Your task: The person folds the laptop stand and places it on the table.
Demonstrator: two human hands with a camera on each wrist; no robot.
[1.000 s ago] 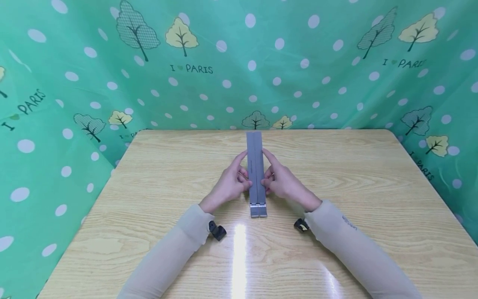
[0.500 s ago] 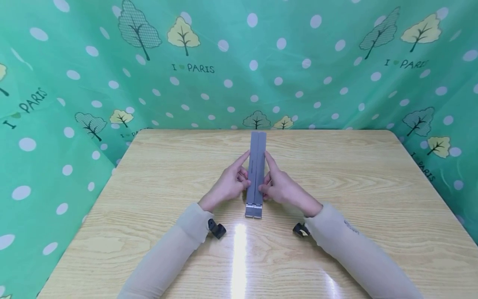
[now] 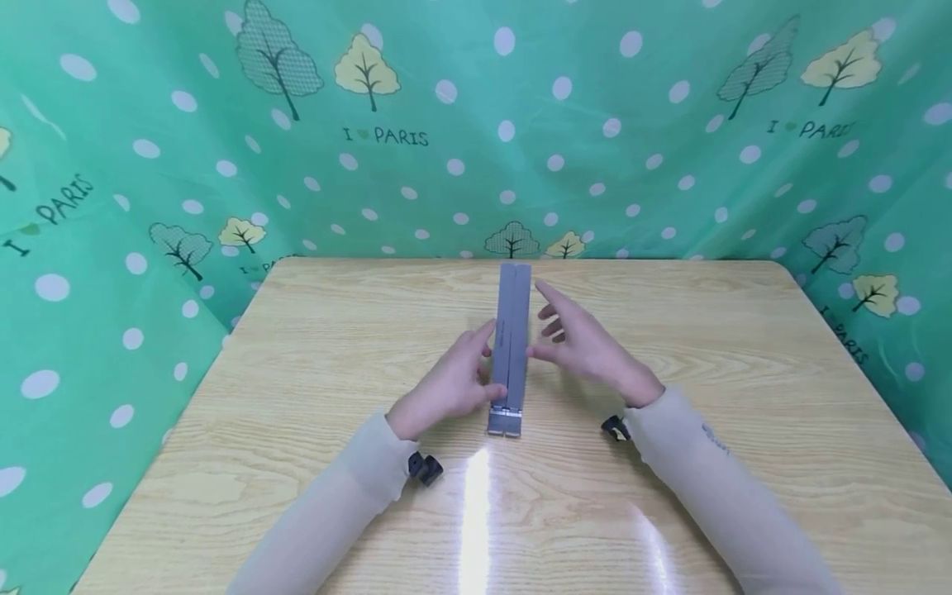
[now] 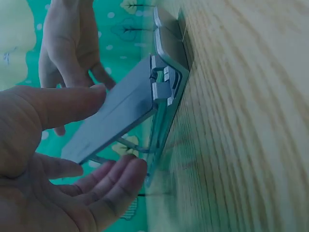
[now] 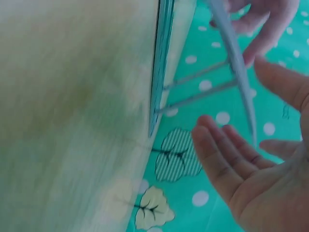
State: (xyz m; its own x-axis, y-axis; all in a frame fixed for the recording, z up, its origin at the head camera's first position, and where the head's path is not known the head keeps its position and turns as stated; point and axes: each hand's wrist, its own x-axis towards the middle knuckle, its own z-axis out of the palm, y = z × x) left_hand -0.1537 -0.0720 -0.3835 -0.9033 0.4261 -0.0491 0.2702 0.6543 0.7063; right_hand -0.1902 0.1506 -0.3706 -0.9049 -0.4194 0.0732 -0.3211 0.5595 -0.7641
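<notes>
A grey folding laptop stand [image 3: 513, 330], narrow and long, stands on the table pointing away from me. In the left wrist view its upper arms [image 4: 120, 108] are raised at an angle from the base, joined at a hinge [image 4: 163, 89]. Thin struts [image 5: 200, 96] span the gap in the right wrist view. My left hand [image 3: 455, 382] is at the stand's left side, thumb over the near end and fingers loosely extended. On the right, my right hand [image 3: 591, 343] has its fingers spread and thumb tip close to the stand's edge; contact is unclear.
The wooden table [image 3: 335, 330] extends around the stand. A green patterned curtain [image 3: 461, 190] hangs behind and beside it. Small black wrist devices [image 3: 426, 468] sit at both cuffs.
The stand first turned slightly, its near end shifting left. Since then my right hand has loosened and moved right, away from it, while my left hand has slid toward the near end.
</notes>
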